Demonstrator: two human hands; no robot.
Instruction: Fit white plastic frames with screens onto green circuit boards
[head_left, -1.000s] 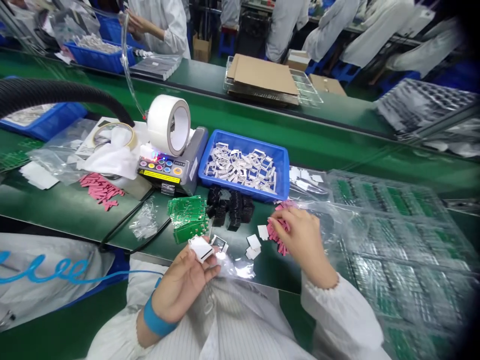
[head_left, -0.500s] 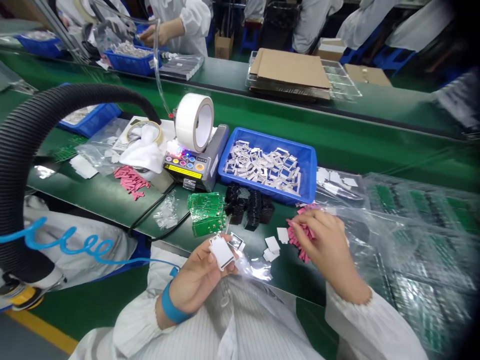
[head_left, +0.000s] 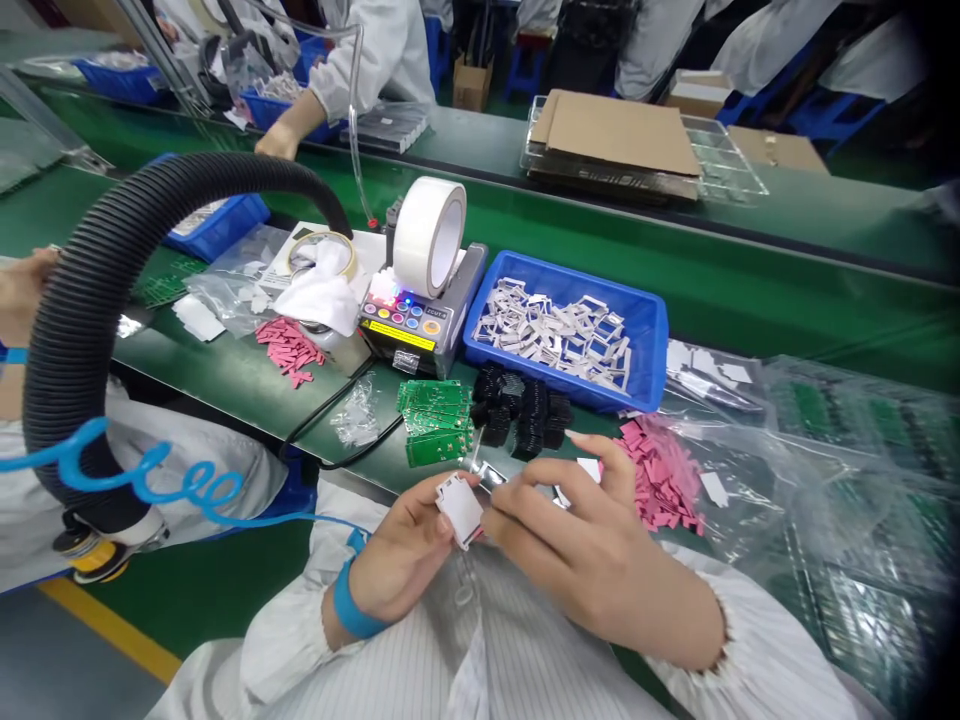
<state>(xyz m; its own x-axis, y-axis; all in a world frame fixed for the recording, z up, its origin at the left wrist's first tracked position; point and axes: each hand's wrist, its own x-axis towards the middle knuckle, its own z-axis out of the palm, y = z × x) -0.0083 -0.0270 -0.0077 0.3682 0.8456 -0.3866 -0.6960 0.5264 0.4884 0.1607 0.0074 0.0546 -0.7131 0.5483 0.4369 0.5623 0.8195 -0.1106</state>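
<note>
Below the blue tray (head_left: 654,370), the left hand (head_left: 401,560) grips a small white frame (head_left: 459,510) while the curled right hand (head_left: 592,540) nears it, its hold unclear; a fumbled grip could drop the frame.

Two hands here, the left hand (head_left: 401,560) and the right hand (head_left: 592,550), with one white part (head_left: 459,510) between them and one blue wristband (head_left: 352,605)! On the bench, that's one tape dispenser (head_left: 442,350), one roll of white tape (head_left: 424,240), one blue tray (head_left: 559,285), and one black corrugated hose (head_left: 82,310)!
</note>
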